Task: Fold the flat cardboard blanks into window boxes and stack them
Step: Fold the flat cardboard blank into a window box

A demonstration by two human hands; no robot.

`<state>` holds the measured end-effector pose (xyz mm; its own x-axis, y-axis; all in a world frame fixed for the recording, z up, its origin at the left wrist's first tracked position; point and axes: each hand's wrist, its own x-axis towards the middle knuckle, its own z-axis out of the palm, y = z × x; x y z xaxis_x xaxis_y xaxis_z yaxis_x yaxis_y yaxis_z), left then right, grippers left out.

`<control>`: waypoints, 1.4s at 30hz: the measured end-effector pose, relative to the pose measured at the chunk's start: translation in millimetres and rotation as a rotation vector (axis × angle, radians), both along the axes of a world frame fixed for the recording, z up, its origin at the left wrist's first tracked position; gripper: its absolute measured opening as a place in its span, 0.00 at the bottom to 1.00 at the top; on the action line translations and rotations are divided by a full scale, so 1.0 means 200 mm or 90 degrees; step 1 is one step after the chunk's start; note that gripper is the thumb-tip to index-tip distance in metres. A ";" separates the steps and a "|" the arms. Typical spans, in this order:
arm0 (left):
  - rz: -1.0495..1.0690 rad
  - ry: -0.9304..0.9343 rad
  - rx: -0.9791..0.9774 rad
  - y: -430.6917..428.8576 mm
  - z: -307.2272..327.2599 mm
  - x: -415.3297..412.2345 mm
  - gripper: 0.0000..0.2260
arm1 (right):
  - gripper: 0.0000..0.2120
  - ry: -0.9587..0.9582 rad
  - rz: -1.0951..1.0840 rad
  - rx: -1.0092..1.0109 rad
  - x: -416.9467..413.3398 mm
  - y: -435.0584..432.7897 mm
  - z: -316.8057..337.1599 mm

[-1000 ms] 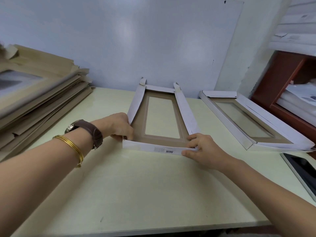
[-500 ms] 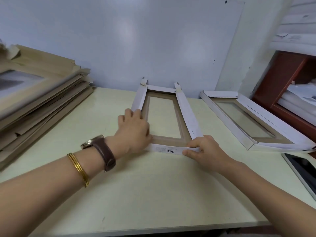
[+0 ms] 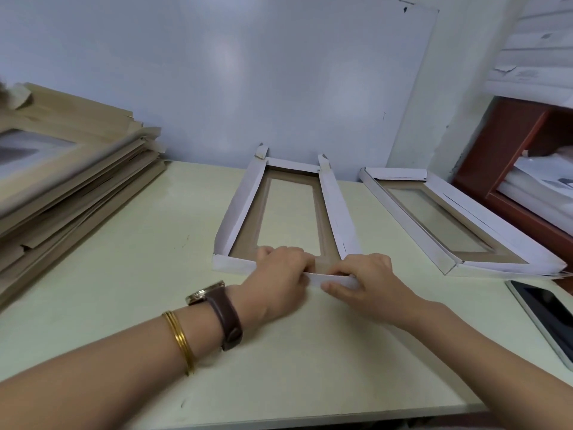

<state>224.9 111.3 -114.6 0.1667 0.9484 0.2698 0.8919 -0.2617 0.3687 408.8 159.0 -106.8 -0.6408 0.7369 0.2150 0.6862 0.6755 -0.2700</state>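
A half-folded window box [image 3: 245, 209] lies at the middle of the pale table [image 3: 124, 290], brown inside, white flaps raised along its long sides and far end. My left hand [image 3: 279, 280] grips the near white end flap of this box, fingers curled over its edge. My right hand [image 3: 366, 283] pinches the same flap close to the right corner. To the right lies a finished window box [image 3: 412, 225] with a clear film pane. A tall pile of flat brown blanks [image 3: 68, 169] fills the left side.
A tablet [image 3: 545, 311] lies at the table's right edge, just in front of the finished box. Behind it stands a red-brown shelf [image 3: 508, 150] holding white sheets. A pale wall closes off the table's far edge.
My left hand has slid from the box's near left corner to the middle of the near end flap, beside my right hand. The left long flap now stands folded up.
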 end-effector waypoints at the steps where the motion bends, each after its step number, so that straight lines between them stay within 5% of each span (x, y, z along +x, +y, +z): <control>1: -0.001 -0.011 -0.012 -0.01 0.01 -0.03 0.11 | 0.11 -0.003 0.015 -0.006 0.01 0.00 0.02; 7: 0.038 -0.086 -0.032 -0.07 0.03 -0.23 0.12 | 0.20 -0.023 0.077 -0.100 0.06 0.02 0.11; 12: -0.006 -0.134 -0.117 -0.14 0.07 -0.42 0.06 | 0.21 -0.095 0.097 0.023 0.06 0.09 0.06; 30: -0.018 -0.062 -0.311 -0.12 0.20 -0.90 0.05 | 0.07 -0.240 -0.044 0.111 0.05 0.46 0.03; 33: 0.087 0.031 -0.260 -0.09 0.20 -0.94 0.03 | 0.11 -0.287 -0.045 0.116 0.00 0.44 0.07; 36: 0.216 0.159 -0.130 -0.06 0.22 -0.95 0.16 | 0.13 -0.311 -0.041 0.095 -0.03 0.40 0.10; 39: 0.265 0.137 -0.062 -0.03 0.23 -0.91 0.24 | 0.16 -0.315 -0.028 0.058 -0.08 0.35 0.13; 42: 0.254 0.069 0.004 0.01 0.22 -0.83 0.16 | 0.19 -0.312 -0.025 0.022 -0.15 0.31 0.14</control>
